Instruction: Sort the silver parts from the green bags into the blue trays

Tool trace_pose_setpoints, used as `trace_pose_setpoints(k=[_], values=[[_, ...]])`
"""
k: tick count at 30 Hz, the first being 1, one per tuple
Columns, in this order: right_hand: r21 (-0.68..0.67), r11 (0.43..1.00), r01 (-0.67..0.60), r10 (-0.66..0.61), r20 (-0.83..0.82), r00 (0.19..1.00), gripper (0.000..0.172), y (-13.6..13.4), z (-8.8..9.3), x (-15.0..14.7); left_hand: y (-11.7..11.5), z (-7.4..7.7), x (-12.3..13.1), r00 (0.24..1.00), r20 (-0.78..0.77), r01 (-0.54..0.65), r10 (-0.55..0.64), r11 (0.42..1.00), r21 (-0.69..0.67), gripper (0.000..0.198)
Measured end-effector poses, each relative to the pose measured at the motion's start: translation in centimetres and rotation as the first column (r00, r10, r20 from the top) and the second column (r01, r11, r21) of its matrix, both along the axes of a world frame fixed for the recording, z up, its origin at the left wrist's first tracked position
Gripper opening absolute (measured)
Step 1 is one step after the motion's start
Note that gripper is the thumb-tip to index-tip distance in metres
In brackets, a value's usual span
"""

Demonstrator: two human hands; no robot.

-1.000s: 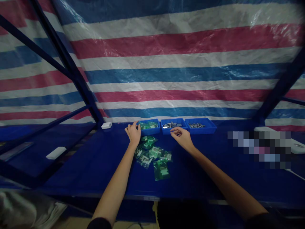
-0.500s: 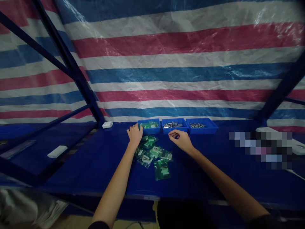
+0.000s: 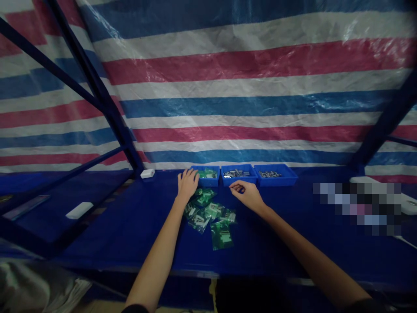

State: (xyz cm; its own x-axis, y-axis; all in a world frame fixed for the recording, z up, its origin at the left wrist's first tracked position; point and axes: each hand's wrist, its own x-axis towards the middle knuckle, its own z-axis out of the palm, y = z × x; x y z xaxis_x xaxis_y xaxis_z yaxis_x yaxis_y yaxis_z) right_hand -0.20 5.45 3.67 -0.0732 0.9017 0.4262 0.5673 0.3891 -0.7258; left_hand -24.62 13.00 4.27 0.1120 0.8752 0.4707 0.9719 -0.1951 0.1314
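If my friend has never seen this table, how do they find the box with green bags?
Find the striped sheet behind the blue table. Along the table's far edge sit three blue boxes in a row; choose the leftmost box, beside the left hand. Only it has green bags inside; the other two hold small silvery pieces.

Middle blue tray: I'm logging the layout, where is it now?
In the head view, the middle blue tray sits between the green-packet tray on its left and the rightmost blue tray, just beyond the right hand.
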Motion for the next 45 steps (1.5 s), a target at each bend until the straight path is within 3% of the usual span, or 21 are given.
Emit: trace_pose_setpoints(k=[6, 10, 14, 18, 24, 34, 45], values=[[-0.025, 0.992, -0.126, 0.128, 0.15, 0.98, 0.018, -0.3, -0.3, -0.1, -0.1, -0.1, 0.1, 0.999, -0.024, 0.04, -0.041, 0.998, -0.05, 0.041], [-0.146, 0.959, -0.245, 0.275, 0.244, 0.93, 0.04, -0.6, -0.6, -0.1, -0.1, -0.1, 0.1, 0.999, 0.006, 0.044, -0.044, 0.996, -0.079, 0.04], [-0.229, 0.91, -0.347, 0.399, 0.245, 0.884, 0.058, -0.9, -0.6, 0.2, -0.2, 0.0, 0.4, 0.992, 0.125, -0.014, 0.022, 0.998, -0.066, 0.045], [-0.268, 0.877, -0.399, 0.466, 0.265, 0.844, 0.06, -1.0, -0.3, 0.4, -0.1, -0.3, 0.5, 0.944, 0.306, -0.09, 0.127, 0.987, -0.132, 0.058], [-0.281, 0.868, -0.41, 0.474, 0.224, 0.851, 0.054, -0.5, -0.9, 0.5, 0.2, -0.4, 0.2, 0.91, 0.392, -0.072, 0.136, 0.982, -0.176, 0.056], [-0.312, 0.863, -0.397, 0.476, 0.238, 0.847, 0.055, -0.6, -0.6, 0.4, -0.7, 0.3, 0.9, 0.907, 0.392, -0.106, 0.154, 0.984, -0.142, 0.059], [-0.29, 0.906, -0.308, 0.376, 0.218, 0.901, 0.043, -0.9, 0.1, 0.4, -0.9, 0.3, 1.1, 0.901, 0.408, -0.111, 0.145, 0.988, -0.105, 0.06]])
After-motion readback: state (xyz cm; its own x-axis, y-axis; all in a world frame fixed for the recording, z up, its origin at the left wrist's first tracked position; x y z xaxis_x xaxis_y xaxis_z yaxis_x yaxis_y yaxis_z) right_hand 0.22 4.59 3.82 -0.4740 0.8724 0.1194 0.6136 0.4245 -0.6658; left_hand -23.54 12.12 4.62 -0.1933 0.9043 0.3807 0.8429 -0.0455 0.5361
